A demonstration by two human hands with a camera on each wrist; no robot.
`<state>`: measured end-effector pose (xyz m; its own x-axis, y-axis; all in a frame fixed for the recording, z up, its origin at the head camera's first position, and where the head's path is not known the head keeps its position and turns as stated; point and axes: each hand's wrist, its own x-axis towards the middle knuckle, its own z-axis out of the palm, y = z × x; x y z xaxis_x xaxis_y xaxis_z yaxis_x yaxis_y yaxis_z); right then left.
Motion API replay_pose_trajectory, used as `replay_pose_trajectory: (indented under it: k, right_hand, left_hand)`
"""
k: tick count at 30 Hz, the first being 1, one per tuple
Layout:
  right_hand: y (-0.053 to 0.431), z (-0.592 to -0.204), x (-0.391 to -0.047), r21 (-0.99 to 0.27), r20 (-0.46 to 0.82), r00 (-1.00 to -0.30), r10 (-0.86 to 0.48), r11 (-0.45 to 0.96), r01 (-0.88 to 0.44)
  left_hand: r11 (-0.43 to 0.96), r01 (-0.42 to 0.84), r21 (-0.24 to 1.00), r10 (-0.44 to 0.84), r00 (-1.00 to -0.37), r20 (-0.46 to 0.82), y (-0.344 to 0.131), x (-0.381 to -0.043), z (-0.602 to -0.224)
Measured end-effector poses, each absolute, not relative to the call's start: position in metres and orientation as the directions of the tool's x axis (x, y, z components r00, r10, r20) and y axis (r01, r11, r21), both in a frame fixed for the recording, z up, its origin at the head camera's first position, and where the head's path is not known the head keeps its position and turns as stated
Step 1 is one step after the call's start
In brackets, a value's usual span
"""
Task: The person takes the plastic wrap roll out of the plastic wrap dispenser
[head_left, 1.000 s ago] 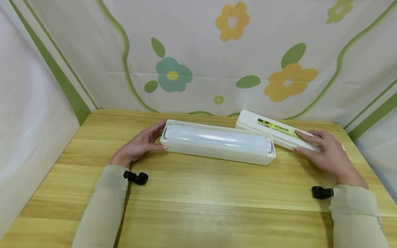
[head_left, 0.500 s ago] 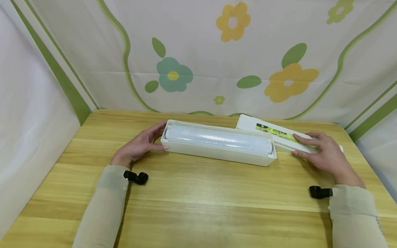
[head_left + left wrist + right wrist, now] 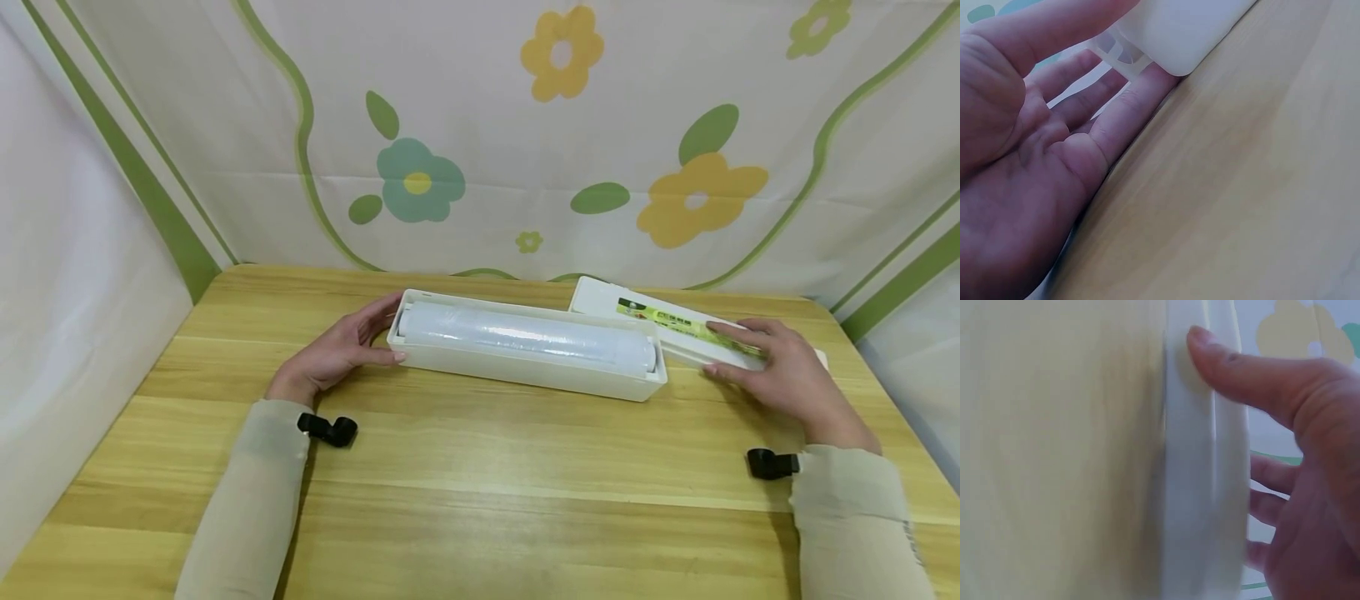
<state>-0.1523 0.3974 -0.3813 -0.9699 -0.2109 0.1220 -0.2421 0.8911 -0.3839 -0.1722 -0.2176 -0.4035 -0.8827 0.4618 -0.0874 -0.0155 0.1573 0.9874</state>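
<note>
A long white box (image 3: pixel 525 377) lies across the back half of the table, its top off, with a shiny roll of plastic wrap (image 3: pixel 525 332) inside. My left hand (image 3: pixel 330 354) holds the box's left end, thumb at the near corner and fingers behind. The left wrist view shows a finger tucked against the bottom corner of the box end (image 3: pixel 1179 37). Behind the box's right end lies the white lid (image 3: pixel 600 300) with a green and yellow label. My right hand (image 3: pixel 787 371) grips the lid near its right end. In the right wrist view, the thumb presses the lid's side (image 3: pixel 1191 487).
The wooden table (image 3: pixel 525 492) runs up to a white curtain (image 3: pixel 480 108) printed with flowers and green lines. More curtain (image 3: pixel 90 275) hangs at the left side. A small black device (image 3: pixel 330 429) sits at each wrist over the sleeves.
The lid has come down lower onto the table behind the box. My right hand has shifted slightly left with its fingers. The left hand and box have stayed put.
</note>
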Motion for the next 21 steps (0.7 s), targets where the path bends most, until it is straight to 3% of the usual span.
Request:
replay_pose_trajectory:
  k: [5,12,21]
  right_hand:
    - [0.388,-0.368,-0.15,-0.374,0.132,-0.967,-0.217,0.893,-0.252]
    - [0.344,-0.339,-0.141,-0.384,0.325,-0.916,-0.236,0.852,-0.356]
    - [0.275,-0.331,-0.141,-0.355,0.388,-0.832,-0.398,0.768,-0.533]
  left_hand:
    - [0.15,-0.015,0.989,0.465,-0.881,-0.084,-0.217,-0.173,-0.405]
    - [0.158,-0.017,0.987,0.462,-0.883,-0.089,-0.217,-0.172,-0.404]
    - [0.168,-0.021,0.986,0.448,-0.889,-0.095,-0.221,-0.172,-0.405]
